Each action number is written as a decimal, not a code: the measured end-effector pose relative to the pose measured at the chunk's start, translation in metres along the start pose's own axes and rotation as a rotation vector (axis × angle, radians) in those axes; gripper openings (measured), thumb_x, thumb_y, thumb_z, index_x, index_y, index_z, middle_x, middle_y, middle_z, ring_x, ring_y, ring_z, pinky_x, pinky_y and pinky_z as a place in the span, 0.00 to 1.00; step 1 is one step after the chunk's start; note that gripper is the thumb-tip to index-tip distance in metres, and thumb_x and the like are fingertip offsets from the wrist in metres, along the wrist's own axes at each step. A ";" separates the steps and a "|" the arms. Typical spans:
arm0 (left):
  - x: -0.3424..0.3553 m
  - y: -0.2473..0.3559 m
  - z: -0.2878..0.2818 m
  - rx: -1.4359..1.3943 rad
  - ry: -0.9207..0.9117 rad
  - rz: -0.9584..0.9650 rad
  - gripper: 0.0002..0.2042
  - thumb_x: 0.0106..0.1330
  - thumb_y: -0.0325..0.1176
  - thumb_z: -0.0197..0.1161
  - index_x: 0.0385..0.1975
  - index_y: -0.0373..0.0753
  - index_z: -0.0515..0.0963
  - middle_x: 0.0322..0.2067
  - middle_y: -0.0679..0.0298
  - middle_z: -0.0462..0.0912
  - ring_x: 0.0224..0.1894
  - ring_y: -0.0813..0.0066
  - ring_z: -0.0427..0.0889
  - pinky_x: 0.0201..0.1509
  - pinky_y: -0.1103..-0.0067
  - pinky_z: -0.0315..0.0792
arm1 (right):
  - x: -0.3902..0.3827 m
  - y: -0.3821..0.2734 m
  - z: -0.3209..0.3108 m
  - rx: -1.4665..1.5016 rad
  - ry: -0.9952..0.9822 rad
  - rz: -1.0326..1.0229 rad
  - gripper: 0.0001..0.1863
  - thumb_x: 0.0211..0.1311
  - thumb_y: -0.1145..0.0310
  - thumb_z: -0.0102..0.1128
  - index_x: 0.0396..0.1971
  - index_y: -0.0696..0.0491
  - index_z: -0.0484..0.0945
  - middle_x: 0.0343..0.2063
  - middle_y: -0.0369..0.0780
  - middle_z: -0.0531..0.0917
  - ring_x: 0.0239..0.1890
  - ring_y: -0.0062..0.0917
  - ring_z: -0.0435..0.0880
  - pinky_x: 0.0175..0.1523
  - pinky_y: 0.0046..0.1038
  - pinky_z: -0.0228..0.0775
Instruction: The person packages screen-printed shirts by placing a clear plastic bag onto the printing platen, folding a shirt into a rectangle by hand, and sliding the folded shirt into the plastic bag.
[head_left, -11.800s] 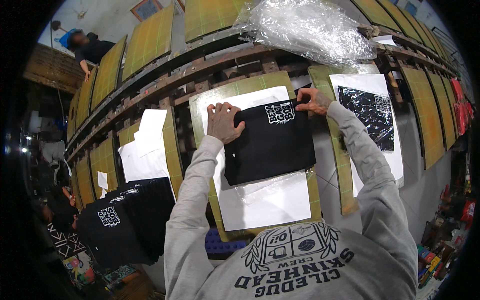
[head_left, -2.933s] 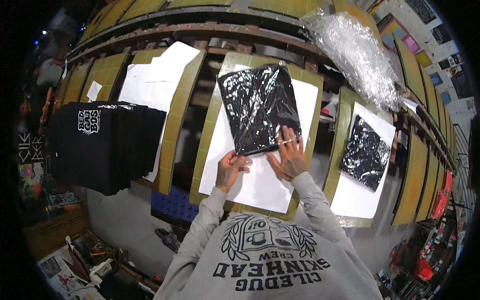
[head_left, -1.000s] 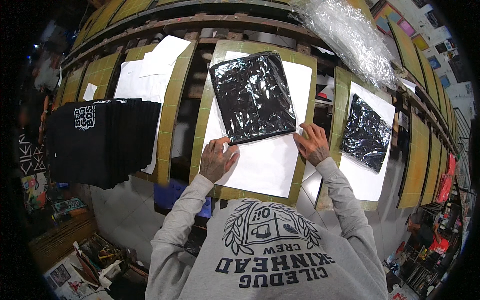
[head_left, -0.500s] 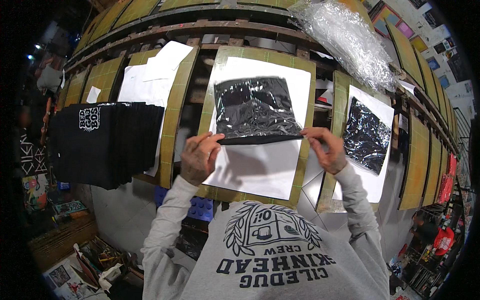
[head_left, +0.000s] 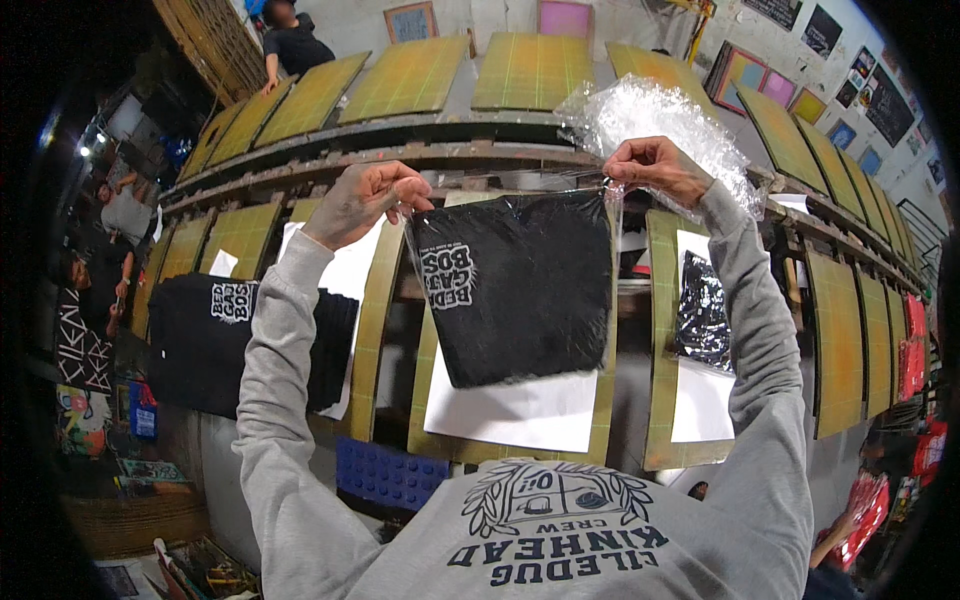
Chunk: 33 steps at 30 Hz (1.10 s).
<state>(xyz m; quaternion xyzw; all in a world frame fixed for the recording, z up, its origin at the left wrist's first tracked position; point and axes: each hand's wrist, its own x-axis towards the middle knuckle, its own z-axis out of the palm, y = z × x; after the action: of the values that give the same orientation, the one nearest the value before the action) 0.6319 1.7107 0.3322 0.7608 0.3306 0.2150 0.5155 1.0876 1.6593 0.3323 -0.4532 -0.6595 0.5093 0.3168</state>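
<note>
A folded black T-shirt (head_left: 530, 290) with a white print hangs inside a clear plastic bag (head_left: 614, 230), lifted in front of me. My left hand (head_left: 368, 203) pinches the bag's upper left corner. At the upper right corner, the fingers of my right hand (head_left: 662, 172) are closed on the plastic. Behind and below the shirt, white paper (head_left: 510, 415) covers part of a yellow-green board (head_left: 600, 425). To the left sits a stack of folded black shirts (head_left: 195, 345), partly hidden by my left forearm.
A heap of clear plastic bags (head_left: 655, 125) lies beyond my right hand. Another bagged black item (head_left: 703, 315) rests on paper at the right, partly behind my forearm. Rows of boards (head_left: 530, 75) line the far side, where a person (head_left: 295, 45) stands. A blue studded object (head_left: 390, 472) is below.
The bagged shirt has come up off the paper and now hangs from both hands with its print showing. My hands have moved up and away from me, and the view has tilted upward.
</note>
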 end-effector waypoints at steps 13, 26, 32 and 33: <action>-0.077 -0.098 0.105 0.997 0.257 0.648 0.20 0.63 0.22 0.67 0.56 0.40 0.80 0.56 0.63 0.85 0.61 0.63 0.84 0.59 0.70 0.78 | -0.070 0.126 0.079 -0.758 0.267 -0.665 0.16 0.58 0.81 0.70 0.46 0.52 0.87 0.43 0.44 0.90 0.46 0.36 0.90 0.51 0.35 0.82; -0.169 -0.236 0.245 0.806 0.154 0.369 0.22 0.62 0.23 0.69 0.57 0.48 0.79 0.60 0.64 0.81 0.54 0.68 0.85 0.54 0.70 0.82 | -0.182 0.265 0.186 -0.880 0.117 -0.448 0.14 0.60 0.73 0.66 0.47 0.53 0.83 0.52 0.41 0.86 0.60 0.38 0.83 0.58 0.39 0.78; -0.168 -0.236 0.250 0.852 0.166 0.319 0.25 0.58 0.24 0.72 0.58 0.50 0.81 0.51 0.67 0.87 0.44 0.71 0.87 0.45 0.74 0.82 | -0.184 0.260 0.178 -0.854 0.083 -0.428 0.15 0.57 0.76 0.72 0.45 0.55 0.83 0.49 0.42 0.87 0.58 0.38 0.84 0.58 0.39 0.79; -0.169 -0.234 0.251 0.855 0.157 0.298 0.25 0.58 0.25 0.72 0.58 0.50 0.81 0.51 0.67 0.87 0.44 0.71 0.88 0.44 0.74 0.82 | -0.184 0.258 0.178 -0.841 0.083 -0.422 0.15 0.56 0.76 0.72 0.45 0.55 0.83 0.49 0.42 0.87 0.58 0.38 0.85 0.58 0.39 0.79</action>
<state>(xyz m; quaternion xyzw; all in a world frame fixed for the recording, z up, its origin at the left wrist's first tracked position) 0.6171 1.4860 0.0235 0.9258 0.3147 0.1880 0.0924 1.0732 1.4401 0.0431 -0.4182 -0.8730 0.1037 0.2284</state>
